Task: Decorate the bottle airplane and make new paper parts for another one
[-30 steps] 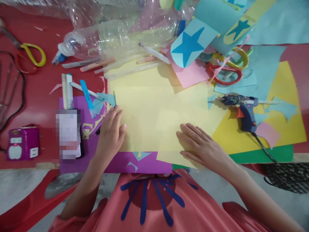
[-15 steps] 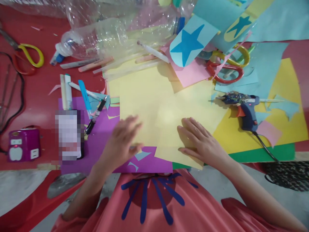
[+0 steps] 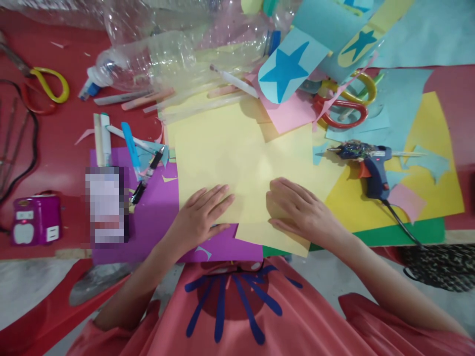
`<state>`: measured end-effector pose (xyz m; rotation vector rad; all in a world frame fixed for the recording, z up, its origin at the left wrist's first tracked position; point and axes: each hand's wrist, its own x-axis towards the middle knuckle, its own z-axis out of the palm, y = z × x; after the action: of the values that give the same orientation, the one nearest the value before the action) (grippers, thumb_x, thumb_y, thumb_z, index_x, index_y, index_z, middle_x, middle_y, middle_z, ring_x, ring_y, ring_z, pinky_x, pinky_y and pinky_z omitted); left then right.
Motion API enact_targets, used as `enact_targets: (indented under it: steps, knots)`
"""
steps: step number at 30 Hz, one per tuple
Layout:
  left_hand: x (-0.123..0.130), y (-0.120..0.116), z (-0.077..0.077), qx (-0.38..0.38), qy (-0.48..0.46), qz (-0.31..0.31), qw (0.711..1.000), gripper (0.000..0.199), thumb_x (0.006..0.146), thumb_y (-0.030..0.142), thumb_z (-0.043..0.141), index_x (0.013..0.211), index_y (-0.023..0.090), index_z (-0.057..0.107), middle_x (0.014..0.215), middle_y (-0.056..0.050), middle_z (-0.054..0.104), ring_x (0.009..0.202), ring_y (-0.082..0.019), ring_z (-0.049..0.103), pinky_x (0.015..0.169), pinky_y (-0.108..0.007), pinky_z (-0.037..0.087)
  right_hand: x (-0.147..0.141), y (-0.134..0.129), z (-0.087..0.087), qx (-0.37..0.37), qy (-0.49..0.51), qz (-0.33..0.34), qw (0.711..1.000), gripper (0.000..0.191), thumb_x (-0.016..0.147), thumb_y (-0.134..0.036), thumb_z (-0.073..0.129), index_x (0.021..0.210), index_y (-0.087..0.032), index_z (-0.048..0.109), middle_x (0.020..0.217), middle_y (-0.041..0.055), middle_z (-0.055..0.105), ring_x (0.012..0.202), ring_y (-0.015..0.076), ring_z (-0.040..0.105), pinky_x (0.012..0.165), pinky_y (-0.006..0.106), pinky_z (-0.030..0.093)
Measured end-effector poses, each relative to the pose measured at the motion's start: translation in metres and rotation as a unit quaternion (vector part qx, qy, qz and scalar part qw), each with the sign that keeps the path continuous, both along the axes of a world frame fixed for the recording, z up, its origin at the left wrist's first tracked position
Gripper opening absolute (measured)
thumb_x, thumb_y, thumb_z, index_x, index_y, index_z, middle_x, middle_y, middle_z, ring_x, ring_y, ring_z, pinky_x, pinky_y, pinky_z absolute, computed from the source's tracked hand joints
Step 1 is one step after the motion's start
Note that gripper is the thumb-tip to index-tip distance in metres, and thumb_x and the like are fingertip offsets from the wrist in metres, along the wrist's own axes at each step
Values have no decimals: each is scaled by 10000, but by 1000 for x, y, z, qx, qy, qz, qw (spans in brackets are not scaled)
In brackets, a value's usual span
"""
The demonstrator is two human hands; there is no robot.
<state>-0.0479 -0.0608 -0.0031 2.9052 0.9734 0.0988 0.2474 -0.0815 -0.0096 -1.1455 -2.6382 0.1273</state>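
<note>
A pale yellow sheet of paper (image 3: 222,153) lies in front of me on the table, over other coloured papers. My left hand (image 3: 202,212) rests flat on its lower left part, fingers stretched out. On the lower right part lies my right hand (image 3: 300,207), palm down with its fingers extended side by side. Neither hand grips anything. Beneath the left wrist spreads a purple sheet (image 3: 156,237). Another pale yellow piece (image 3: 274,238) sticks out below the sheet, between the hands.
Clear plastic bottles (image 3: 148,59) lie along the back. To the right are a glue gun (image 3: 374,168) with its cord, scissors (image 3: 345,111) and a star-decorated paper piece (image 3: 285,69). Pens (image 3: 148,173), a phone (image 3: 107,205) and a purple box-like device (image 3: 36,220) are on the left.
My left hand has come down flat onto the pale yellow sheet and moved slightly right. The sheet has shifted a little left. My right hand stays almost in place.
</note>
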Motion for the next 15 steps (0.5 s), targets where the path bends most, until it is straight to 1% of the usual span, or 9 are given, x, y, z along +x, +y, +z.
enact_targets:
  steps: [3,5,7,9,10,12,13,15]
  knots:
    - [0,1,-1,17,-4,-15,1000,482,1017,414,368,1366,132,544,1378,-148,608,1281,-242,582,1051,-394,468,-9,-2,1,-19,-3,31,999,570,937,-492,522,1338,-87,527,1406,183,580,1347,298,517,1057,444,507]
    - [-1,2,0,29,-10,-27,999,477,1020,411,359,1336,125,572,1353,-153,627,1251,-251,605,1030,-404,486,-17,-1,0,-32,0,50,998,598,951,-517,475,1375,-96,505,1433,172,558,1363,283,500,1074,445,494]
    - [-1,3,2,37,-17,-34,999,476,1019,415,360,1305,116,595,1334,-158,639,1222,-259,625,1008,-412,504,-24,0,0,-36,2,56,998,542,965,-463,475,1355,-91,529,1417,178,572,1343,279,523,1065,444,502]
    - [-2,3,5,45,-22,-38,998,433,1016,388,392,1258,114,624,1301,-150,663,1190,-253,646,990,-400,518,-29,3,4,-33,7,57,998,441,966,-374,503,1279,-75,588,1359,187,618,1280,286,580,1022,440,535]
    - [-3,2,8,51,-26,-41,998,374,1014,336,418,1224,123,642,1275,-135,682,1171,-240,657,980,-381,524,-31,4,7,-32,14,57,998,392,966,-335,510,1234,-69,615,1319,189,645,1239,286,610,995,435,553]
    - [-6,0,14,68,-38,-53,996,264,989,175,458,1136,153,676,1199,-90,726,1118,-201,684,950,-327,532,-31,6,15,-37,31,57,997,321,970,-276,500,1162,-63,645,1231,187,693,1174,277,652,941,419,584]
    - [-7,-2,17,74,-44,-59,995,263,968,102,463,1097,163,684,1158,-69,744,1086,-181,696,933,-302,534,-30,6,20,-43,39,58,997,297,974,-251,486,1131,-62,654,1182,183,714,1140,269,670,915,407,596]
    - [-10,-5,24,75,-60,-64,993,273,936,28,467,1038,156,685,1071,-50,769,1004,-157,720,893,-276,541,-25,5,31,-63,45,64,995,265,980,-190,448,1073,-71,666,1090,162,742,1042,244,710,851,373,618]
